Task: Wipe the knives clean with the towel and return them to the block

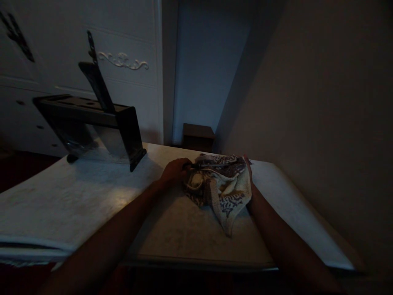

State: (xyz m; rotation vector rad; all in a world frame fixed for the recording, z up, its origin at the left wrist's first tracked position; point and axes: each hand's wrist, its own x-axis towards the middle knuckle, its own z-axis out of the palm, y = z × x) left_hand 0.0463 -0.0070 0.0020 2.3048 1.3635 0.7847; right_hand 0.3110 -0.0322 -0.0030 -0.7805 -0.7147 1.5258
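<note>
My left hand is closed around the dark handle of a slim knife, whose narrow blade points right across a cloth. That cloth, a crumpled beige towel with a dark brown pattern, lies bunched over the table between my hands, one corner hanging toward me. My right hand grips the towel's right side near the blade's tip; most of its fingers are hidden behind the fabric. To the left stands a black knife block with clear sides, with a black-handled cleaver or large knife upright in it.
The pale table has a light, marbled covering, and its near edge runs below my forearms. Beyond it are white cabinets with dark handles. A small brown stand sits in the back corner, and a wall borders the right side.
</note>
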